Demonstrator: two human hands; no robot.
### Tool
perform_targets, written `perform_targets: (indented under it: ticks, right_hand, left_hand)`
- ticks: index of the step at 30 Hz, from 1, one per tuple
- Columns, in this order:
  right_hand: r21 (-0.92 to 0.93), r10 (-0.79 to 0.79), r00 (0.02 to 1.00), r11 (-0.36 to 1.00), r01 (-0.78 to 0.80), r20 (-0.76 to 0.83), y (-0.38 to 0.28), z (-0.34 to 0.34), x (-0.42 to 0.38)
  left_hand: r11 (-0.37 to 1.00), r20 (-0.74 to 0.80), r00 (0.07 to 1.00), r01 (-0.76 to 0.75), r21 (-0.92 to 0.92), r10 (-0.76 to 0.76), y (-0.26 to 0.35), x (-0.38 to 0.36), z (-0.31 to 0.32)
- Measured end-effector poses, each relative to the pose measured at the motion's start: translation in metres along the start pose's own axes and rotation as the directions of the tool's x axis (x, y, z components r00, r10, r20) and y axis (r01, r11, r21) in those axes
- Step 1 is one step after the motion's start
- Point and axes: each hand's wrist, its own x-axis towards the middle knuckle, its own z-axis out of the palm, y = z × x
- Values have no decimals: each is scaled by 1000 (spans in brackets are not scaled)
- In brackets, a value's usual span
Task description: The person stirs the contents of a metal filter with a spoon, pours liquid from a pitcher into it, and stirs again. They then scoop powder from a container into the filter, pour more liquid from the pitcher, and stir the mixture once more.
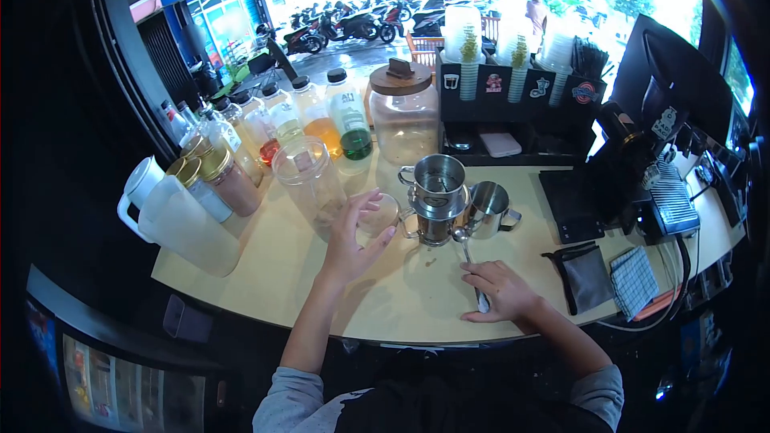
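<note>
My left hand (358,232), fingers apart, is beside a low clear glass (380,215) on the pale counter (281,293); it holds nothing that I can see. My right hand (499,290) rests near the counter's front edge, thumb and fingers spread around the handle end of a long metal spoon (465,245). Whether the fingers grip the handle is hard to tell. Between and beyond the hands stands a stacked metal dripper (439,176) on a metal cup (435,228). A steel pitcher (488,207) stands just right of it.
Left are a tall clear container (308,184), a frosted pitcher (188,228), lidded jars (234,184) and several syrup bottles (347,116). A wooden-lidded jar (403,120) and black cup holder (513,100) stand behind. Right are cloths (634,281), a black scale (579,220) and a grinder (618,160).
</note>
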Motion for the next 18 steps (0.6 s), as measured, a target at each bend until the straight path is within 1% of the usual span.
perform_targets:
  ticks: [1,2,3,4,5,7,8,10,11,12,14,16,18]
  right_hand:
    - [-16,-4,1000,1000,4,19,-2,-3,2]
    - [-13,-14,1000,1000,14,18,-3,-5,3]
    - [-48,-9,1000,999,10,24,-5,-6,4]
    - [-84,-4,1000,996,6,27,-6,-6,6]
    - [-83,-13,1000,996,14,22,-6,-6,6]
    - [-84,3,998,996,-8,-63,-6,-6,10]
    - [-82,-3,998,997,-2,-61,-8,-8,18]
    - [-32,-39,981,999,33,-192,-14,-20,46]
    - [17,-85,954,995,93,-289,-25,-34,72]
    - [64,-94,950,991,118,-298,-33,-44,96]
    - [143,-101,949,978,150,-297,-49,-63,147]
    - [192,-105,947,967,169,-304,-60,-71,201]
    - [217,-126,940,955,201,-317,-62,-65,257]
  left_hand:
    - [1000,-6,1000,3,8,-3,0,-3,-3]
    - [1000,-52,998,-17,16,18,-2,-7,-7]
    - [999,-99,994,-39,25,41,-5,-10,-11]
    - [999,-104,994,-41,34,44,-10,-14,-16]
    - [996,-235,968,-75,45,83,-19,-19,-21]
    - [989,-464,873,-127,81,151,-39,-22,-32]
    - [988,-468,871,-125,85,151,-50,-22,-38]
    - [976,-665,744,-89,-197,-66,-71,-23,-51]
    - [973,-661,739,-35,-229,-129,-79,-22,-59]
    - [972,-666,735,-35,-231,-131,-89,-23,-65]
    - [923,-567,810,-92,-373,-148,-112,-24,-76]
    - [926,-455,888,-109,-361,-73,-137,-24,-71]
    - [944,-356,910,100,-315,-215,-132,-24,-61]
